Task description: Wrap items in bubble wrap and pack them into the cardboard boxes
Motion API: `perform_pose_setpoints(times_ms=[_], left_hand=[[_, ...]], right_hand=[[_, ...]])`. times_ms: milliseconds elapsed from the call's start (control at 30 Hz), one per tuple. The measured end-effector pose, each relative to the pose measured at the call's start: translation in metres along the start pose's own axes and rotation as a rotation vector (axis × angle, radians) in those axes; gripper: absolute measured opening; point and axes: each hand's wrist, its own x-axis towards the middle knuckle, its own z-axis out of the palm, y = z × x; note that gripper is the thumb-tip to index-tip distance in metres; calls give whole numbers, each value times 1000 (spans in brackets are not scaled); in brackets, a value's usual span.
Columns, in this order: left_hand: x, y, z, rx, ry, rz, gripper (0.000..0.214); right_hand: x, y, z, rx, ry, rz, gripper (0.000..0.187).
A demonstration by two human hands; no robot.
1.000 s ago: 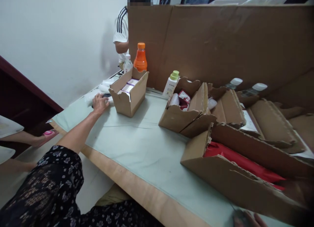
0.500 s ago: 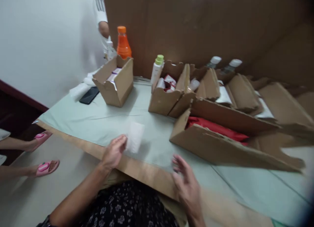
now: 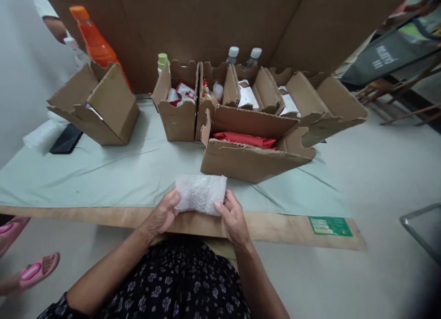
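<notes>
A flat bubble wrap pouch [image 3: 200, 193] is held level above the table's front edge, between my two hands. My left hand [image 3: 166, 212] pinches its left end with thumb and fingers. Its right end is in my right hand [image 3: 233, 215], the thumb resting on the near corner. Whatever the wrap may contain does not show clearly. Just beyond the pouch stands a long cardboard box [image 3: 248, 160] with a red packet [image 3: 245, 139] inside.
Behind it runs a row of open cardboard bins [image 3: 181, 124] with packets and white boxes. At left are another bin [image 3: 117, 110], an orange bottle [image 3: 98, 46], a black phone [image 3: 67, 139] and a clear plastic roll [image 3: 43, 134]. A person's foot [image 3: 37, 271] in a pink sandal shows lower left.
The pouch was in my left hand alone; now my right hand has closed on its other end. My view has swung to the right.
</notes>
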Motion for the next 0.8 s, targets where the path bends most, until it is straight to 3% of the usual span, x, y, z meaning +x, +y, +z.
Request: perform_pose_setpoints(times_ms=[133,200,300,433,533,633,733,800], left_hand=[[5,-12,10,232,139,59,46],[7,-15,14,269,104,85,41],[6,-13,17,322,-3,98,35],[0,-4,8,218,-75,68,30],[-3,0,-2,37,-126,-14,27],[-4,-5,-3,-124,-201,-120,25],[-4,-14,4,-252,-252,-177,25],[-4,-17,7,-295,-248,-161,22]], right_hand=[[-9,6,-28,25,246,35,66],[-11,7,-38,-16,292,60,82],[-8,9,-40,-249,254,78,98],[-3,8,-28,-658,262,-74,74],[-8,2,-20,-783,342,-245,58],[-19,-4,-16,-648,225,-195,53],[-31,-6,-15,-401,47,-52,67],[-39,-5,-16,-282,9,-6,80]])
